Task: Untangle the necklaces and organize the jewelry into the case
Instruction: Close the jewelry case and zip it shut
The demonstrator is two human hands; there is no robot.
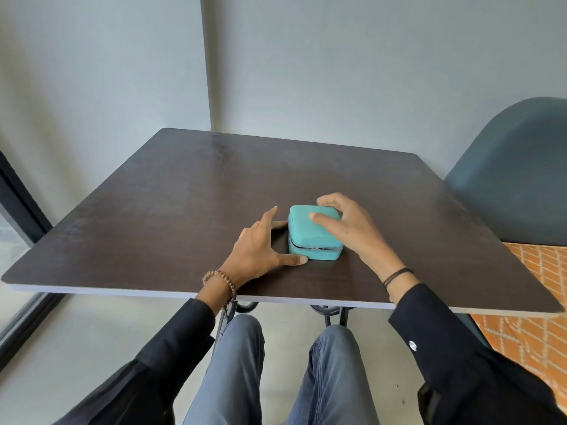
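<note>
Evidently the work is only starting: the teal jewelry case (313, 231) sits zipped shut near the front middle of the dark table (153, 210), and no necklaces or other jewelry are in view, so they are presumably inside. The right hand (352, 228) grips the case from above, thumb laid on the lid and fingers curled over its far edge, likely to pin it down. The left hand (254, 253) holds nothing; its fingers are spread and fairly straight, the thumb touching the case's near left corner, probably bracing it while reaching for the zipper
</note>
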